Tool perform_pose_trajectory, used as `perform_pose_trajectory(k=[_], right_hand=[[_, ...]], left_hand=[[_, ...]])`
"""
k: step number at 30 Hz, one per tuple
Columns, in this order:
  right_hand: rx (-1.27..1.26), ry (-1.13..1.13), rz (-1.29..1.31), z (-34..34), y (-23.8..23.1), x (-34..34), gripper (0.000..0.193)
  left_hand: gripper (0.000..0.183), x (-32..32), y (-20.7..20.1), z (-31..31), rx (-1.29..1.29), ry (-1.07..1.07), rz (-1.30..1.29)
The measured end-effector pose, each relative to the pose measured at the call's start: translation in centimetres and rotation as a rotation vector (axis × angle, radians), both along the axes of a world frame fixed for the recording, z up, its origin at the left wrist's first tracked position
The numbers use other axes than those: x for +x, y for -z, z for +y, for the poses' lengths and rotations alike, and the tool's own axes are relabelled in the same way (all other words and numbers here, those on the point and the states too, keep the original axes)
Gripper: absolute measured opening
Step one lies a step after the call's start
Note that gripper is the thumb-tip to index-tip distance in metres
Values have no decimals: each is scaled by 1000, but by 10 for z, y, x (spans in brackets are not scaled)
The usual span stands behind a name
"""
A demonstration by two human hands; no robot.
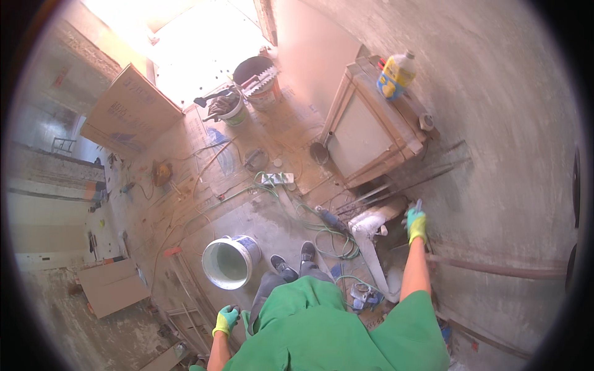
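Note:
Both my hands wear yellow gloves with teal fingers. My right hand (pixel 417 226) reaches out to the right, close to the grey wall (pixel 501 204). Its fingers are closed around a small greyish piece whose kind is too small to tell. Low beside my left thigh, my left hand (pixel 226 319) hangs with its fingers curled; a dark bit shows at the fingertips, and I cannot make out what it is. A white bucket (pixel 252 248) with pale liquid inside stands on the floor, ahead of my left hand. Below my right hand lies a white-wrapped object (pixel 369 224).
A wooden crate (pixel 399 133) against the wall carries a yellow bottle (pixel 396 77). Green cord (pixel 322 238) and a blue power tool (pixel 332 217) lie near my feet. Farther off are a power strip (pixel 277 179), two filled buckets (pixel 235 113) and a cardboard box (pixel 127 114).

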State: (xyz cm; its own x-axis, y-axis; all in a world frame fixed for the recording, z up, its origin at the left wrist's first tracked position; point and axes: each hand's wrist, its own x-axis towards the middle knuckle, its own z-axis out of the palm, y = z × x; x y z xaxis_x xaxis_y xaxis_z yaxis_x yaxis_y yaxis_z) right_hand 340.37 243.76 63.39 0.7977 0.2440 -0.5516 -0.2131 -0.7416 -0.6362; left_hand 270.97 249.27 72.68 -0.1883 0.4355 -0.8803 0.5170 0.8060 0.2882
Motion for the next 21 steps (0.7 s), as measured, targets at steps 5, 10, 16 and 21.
perform_pose_trajectory(k=[5, 10, 16, 21], right_hand=[[-237, -297, -116, -45, 79, -84, 51], [-375, -310, -79, -64, 104, -155, 38], [-448, -274, -219, 3, 66, -162, 34], [-204, -175, -141, 99, -3, -162, 36]], left_hand=[[30, -3, 8, 0, -102, -55, -25], [29, -12, 25, 17, -122, -81, -50], [28, -22, 55, 77, -140, -79, -57], [28, -30, 73, 185, -57, 24, -113]])
